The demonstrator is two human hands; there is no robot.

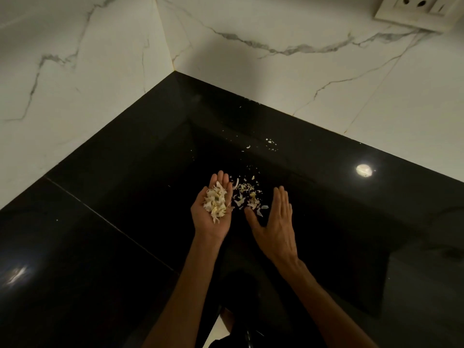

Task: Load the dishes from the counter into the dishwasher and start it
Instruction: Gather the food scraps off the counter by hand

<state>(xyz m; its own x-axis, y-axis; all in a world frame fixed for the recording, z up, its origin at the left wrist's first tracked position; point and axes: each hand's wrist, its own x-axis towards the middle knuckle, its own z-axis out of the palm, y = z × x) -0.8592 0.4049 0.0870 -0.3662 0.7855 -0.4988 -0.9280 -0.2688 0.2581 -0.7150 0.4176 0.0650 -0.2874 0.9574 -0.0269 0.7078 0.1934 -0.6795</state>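
Your left hand (pixel 212 212) is palm up over the black counter (pixel 105 187), fingers together and slightly cupped, w/ a heap of pale peel scraps (pixel 216 203) sitting in the palm. Nothing pinched, it's just cradled there.

Your right hand (pixel 273 222) is edge-on just right of it, fingers straight and pressed together, thumb spread out to the left, tip down near the counter. It's holding nothing. The thumb sits right beside the loose scraps on the counter (pixel 247 195), which lie between your two hands and a bit beyond them. Can't tell if the thumb is actually touching a piece.

More bits: a thin scatter of crumbs (pixel 271 144) farther back toward the wall, well apart from your hands.

Counter is glossy black, runs into a corner where two white marble-look wall panels (pixel 276 79) meet. Wall socket (pixel 416 11) at top right. A bright lamp reflection (pixel 364 170) shows on the counter to the right, another glare patch at lower left.

Dishes and dishwasher: not in this view, so can't say where they are.
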